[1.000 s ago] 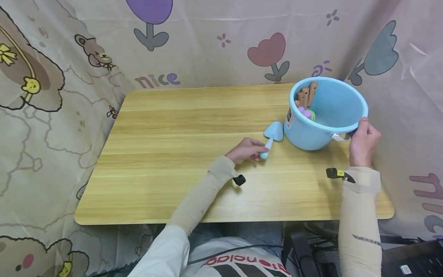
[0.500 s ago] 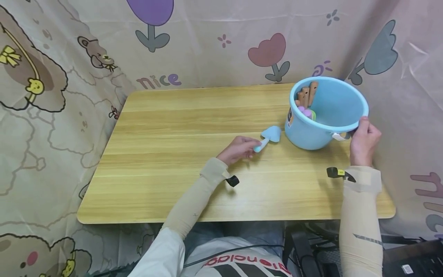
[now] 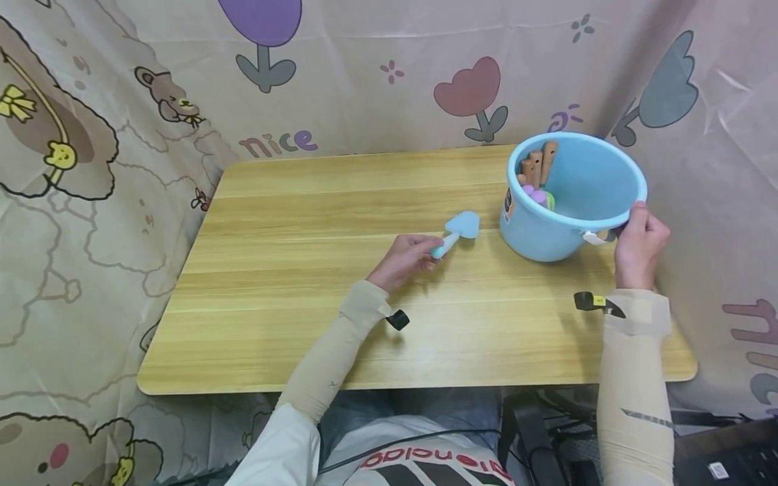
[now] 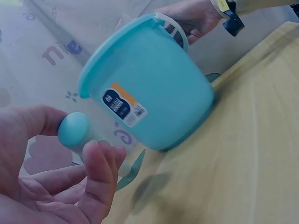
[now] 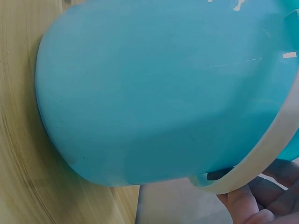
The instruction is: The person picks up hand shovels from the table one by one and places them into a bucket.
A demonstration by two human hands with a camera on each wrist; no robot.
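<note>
My left hand (image 3: 404, 260) pinches a small light-blue toy shovel (image 3: 463, 224) by its handle, left of the bucket. The blade points away from me toward the back, with a shadow on the table below it. In the left wrist view, thumb and fingers close round the handle's rounded end (image 4: 74, 129). A light-blue bucket (image 3: 541, 241) stands at the right of the table. My right hand (image 3: 640, 250) grips its rim on the near right side, beside the white carrying handle (image 5: 261, 163). Part of that hand's fingers is hidden by the bucket and its handle.
Inside the bucket, brown wooden-looking handles (image 3: 535, 169) lean on the left wall above purple pieces (image 3: 538, 197) and a green one. The wooden table (image 3: 292, 223) has a printed curtain (image 3: 365, 101) behind it and along both sides.
My left hand has drawn the shovel to the left and slightly back, away from the bucket, turning it a little. The right hand and the bucket stay in place.
</note>
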